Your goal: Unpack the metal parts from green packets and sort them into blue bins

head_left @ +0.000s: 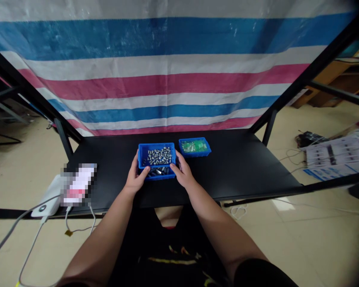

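Between my two hands is a blue plastic bin [141, 156] with many small silvery metal parts [160, 155], which look like screws, inside. It sits over a second blue bin [160, 177] that shows dark and shiny metal pieces at its front. My left hand [137, 175] grips the upper bin's left side, thumb at the front corner. On the opposite side my right hand [182, 170] holds the same bin, its thumb on the front right corner. Fingers behind the side walls are partly hidden. Right of them stands another blue bin [210, 150] holding green circuit boards [196, 146].
The bins are on a black table [236, 171] with a dark metal frame. A striped tarp [167, 83] hangs behind it. At the left edge lie a blurred-out phone [79, 183] and a white power bank [49, 197] with cables hanging over the edge. A box [335, 159] is on the floor right.
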`<state>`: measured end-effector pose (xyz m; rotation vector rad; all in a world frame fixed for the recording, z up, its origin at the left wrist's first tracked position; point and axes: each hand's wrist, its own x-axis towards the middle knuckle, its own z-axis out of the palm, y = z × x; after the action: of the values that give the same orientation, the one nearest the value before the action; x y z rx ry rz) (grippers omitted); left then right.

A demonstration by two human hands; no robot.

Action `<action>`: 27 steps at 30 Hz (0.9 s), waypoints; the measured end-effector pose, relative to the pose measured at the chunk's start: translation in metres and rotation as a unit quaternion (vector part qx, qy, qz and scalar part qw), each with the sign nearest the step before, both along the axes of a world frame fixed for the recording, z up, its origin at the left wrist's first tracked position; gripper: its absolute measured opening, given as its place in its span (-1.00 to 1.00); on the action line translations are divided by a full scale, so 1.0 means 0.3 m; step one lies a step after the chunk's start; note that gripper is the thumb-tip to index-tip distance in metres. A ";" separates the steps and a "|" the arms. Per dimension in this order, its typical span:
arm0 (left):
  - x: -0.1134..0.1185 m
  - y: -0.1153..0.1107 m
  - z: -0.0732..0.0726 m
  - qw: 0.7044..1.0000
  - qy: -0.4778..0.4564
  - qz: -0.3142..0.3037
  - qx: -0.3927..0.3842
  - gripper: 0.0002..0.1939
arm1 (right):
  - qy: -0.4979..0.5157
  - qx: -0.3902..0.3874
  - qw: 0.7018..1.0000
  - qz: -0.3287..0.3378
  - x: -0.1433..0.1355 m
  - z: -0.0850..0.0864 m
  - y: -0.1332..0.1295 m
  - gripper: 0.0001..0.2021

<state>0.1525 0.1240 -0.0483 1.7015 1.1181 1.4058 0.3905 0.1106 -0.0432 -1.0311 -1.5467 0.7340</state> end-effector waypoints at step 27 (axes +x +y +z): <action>-0.022 0.009 -0.002 0.990 0.073 0.094 0.070 -0.38 | 0.000 -0.016 0.999 0.034 0.003 -0.001 -0.007 -0.45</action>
<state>0.1460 0.1268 -0.0489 1.8644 1.3163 1.5245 0.3914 0.1085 -0.0436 -1.0057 -1.5812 0.8077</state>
